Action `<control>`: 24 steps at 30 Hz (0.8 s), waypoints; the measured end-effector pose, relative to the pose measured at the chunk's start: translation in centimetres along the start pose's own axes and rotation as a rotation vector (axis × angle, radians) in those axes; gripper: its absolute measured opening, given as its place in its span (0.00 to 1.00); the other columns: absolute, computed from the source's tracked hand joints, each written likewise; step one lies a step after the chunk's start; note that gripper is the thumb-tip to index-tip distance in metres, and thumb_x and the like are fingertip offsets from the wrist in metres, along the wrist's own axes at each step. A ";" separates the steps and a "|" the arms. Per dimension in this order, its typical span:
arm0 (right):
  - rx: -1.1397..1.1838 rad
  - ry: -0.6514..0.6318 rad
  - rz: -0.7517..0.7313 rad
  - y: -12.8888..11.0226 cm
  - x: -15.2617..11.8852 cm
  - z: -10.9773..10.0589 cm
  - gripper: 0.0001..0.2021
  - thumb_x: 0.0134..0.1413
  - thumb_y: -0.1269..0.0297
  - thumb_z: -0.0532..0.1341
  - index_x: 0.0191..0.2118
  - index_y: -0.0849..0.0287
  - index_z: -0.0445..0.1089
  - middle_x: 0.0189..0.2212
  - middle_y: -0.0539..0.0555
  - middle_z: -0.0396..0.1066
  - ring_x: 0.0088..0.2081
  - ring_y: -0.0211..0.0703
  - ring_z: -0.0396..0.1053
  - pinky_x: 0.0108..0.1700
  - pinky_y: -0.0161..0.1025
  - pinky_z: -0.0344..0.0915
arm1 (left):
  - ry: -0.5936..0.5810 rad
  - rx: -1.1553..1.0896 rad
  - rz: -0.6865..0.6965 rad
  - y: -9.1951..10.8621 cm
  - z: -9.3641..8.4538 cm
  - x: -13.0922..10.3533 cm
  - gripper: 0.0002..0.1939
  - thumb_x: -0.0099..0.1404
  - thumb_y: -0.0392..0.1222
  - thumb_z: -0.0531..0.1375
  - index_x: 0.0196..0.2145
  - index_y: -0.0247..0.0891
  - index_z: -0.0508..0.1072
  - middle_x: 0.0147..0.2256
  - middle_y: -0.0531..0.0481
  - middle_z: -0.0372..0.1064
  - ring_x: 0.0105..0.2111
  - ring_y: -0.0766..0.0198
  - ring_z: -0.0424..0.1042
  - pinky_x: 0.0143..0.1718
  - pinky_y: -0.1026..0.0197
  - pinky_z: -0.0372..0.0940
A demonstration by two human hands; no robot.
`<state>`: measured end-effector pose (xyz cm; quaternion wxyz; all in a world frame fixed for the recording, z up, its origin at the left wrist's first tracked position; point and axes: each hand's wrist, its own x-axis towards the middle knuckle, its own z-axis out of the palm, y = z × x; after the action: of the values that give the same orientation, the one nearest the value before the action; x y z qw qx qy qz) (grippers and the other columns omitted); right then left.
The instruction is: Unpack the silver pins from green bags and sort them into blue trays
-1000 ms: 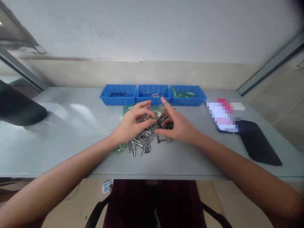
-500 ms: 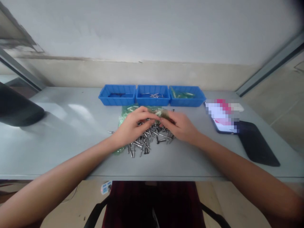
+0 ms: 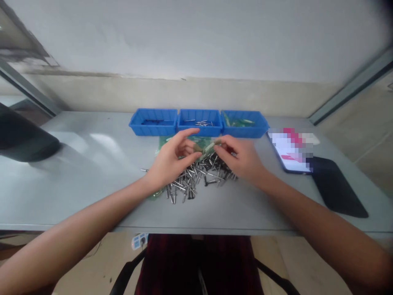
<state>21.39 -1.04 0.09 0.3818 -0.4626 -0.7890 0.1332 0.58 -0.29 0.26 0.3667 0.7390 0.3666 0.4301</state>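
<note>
A small green see-through plastic bag (image 3: pixel 208 149) is stretched between my two hands, above a pile of metal rivets (image 3: pixel 184 182). My left hand (image 3: pixel 172 157) pinches one side of it between thumb and a finger, its index finger raised away. Thumb and fingers of my right hand (image 3: pixel 238 155) are closed on the other side. Some dark screws (image 3: pixel 210 181) lie among the silvery rivets. Beneath and behind the pile, partly covered by my left hand, lies more green plastic bagging (image 3: pixel 166 143).
Along the back stand a left blue bin (image 3: pixel 153 130) with dark pieces, a middle blue bin (image 3: pixel 199 131) with a few rivets, and a right blue bin (image 3: pixel 245 132) with green bags. A lit phone (image 3: pixel 287 157) and a black flat object (image 3: pixel 337 188) lie right; a dark cylinder (image 3: pixel 27 135) stands left.
My hands have drawn a little apart, and the bag between them shows more. My left index finger has lifted. More of the pile is visible by my right hand.
</note>
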 end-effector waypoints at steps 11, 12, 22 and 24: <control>0.168 -0.102 0.092 0.1 -0.5 0.6 0.10 0.62 0.56 0.54 0.36 0.56 0.66 0.21 0.46 0.69 0.20 0.34 0.63 0.24 0.34 0.55 | 0.064 0.059 -0.007 -0.2 -0.3 0.4 0.05 0.61 0.40 0.62 0.35 0.37 0.75 0.30 0.50 0.72 0.28 0.67 0.68 0.29 0.64 0.65; 0.167 -0.101 0.096 0.1 -0.5 0.6 0.10 0.62 0.56 0.54 0.35 0.56 0.65 0.20 0.46 0.69 0.21 0.34 0.63 0.24 0.34 0.55 | 0.062 0.052 -0.010 -0.2 -0.3 0.3 0.05 0.61 0.40 0.62 0.35 0.37 0.75 0.30 0.50 0.72 0.28 0.68 0.68 0.29 0.64 0.65; 0.191 -0.105 0.095 0.2 -0.6 0.6 0.11 0.63 0.56 0.53 0.40 0.56 0.67 0.21 0.46 0.70 0.21 0.34 0.65 0.24 0.34 0.56 | 0.089 0.103 0.035 -0.3 -0.4 0.5 0.03 0.61 0.39 0.63 0.33 0.39 0.76 0.31 0.50 0.73 0.30 0.67 0.69 0.31 0.64 0.66; 0.219 -0.110 0.094 0.2 -0.6 0.6 0.11 0.63 0.56 0.53 0.42 0.56 0.67 0.21 0.46 0.70 0.22 0.34 0.66 0.24 0.34 0.58 | 0.129 0.145 0.082 -0.4 -0.5 0.6 0.03 0.59 0.39 0.64 0.32 0.40 0.78 0.33 0.50 0.73 0.32 0.66 0.69 0.33 0.64 0.67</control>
<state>21.21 -1.36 -0.74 0.3795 -0.4467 -0.7669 0.2615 0.26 0.54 0.32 0.2699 0.7489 0.3891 0.4635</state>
